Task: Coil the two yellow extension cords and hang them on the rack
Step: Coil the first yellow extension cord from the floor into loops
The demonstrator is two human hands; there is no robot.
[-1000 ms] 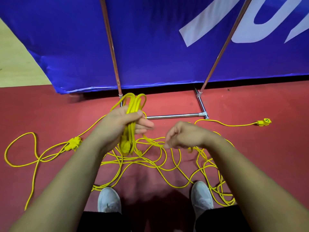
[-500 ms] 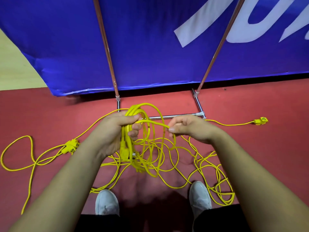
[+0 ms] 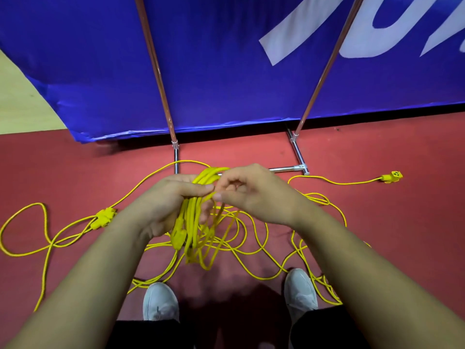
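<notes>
Head view: the left hand (image 3: 166, 205) grips the coiled yellow cord (image 3: 193, 222). The right hand (image 3: 254, 195) pinches a strand against it.

Smooth yellow plastic cords (image 3: 193, 215) on a matt red floor (image 3: 75, 167), with shiny metal and a blue sheet behind.

The cords have a smooth, slightly glossy plastic jacket. The socket end (image 3: 392, 176) and the joined plugs (image 3: 103, 217) are moulded in the same yellow plastic. The rack (image 3: 286, 169) has low bars of bright chromed metal and slanting poles (image 3: 156, 64) of polished, coppery-toned metal. The banner (image 3: 226, 59) looks like a thin blue sheet, plastic or coated cloth, faintly shiny, creased, with white print. The floor is finely grained, and a pale wood-like strip (image 3: 17, 102) lies far left. The shoes (image 3: 159, 302) are grey-white cloth.
</notes>
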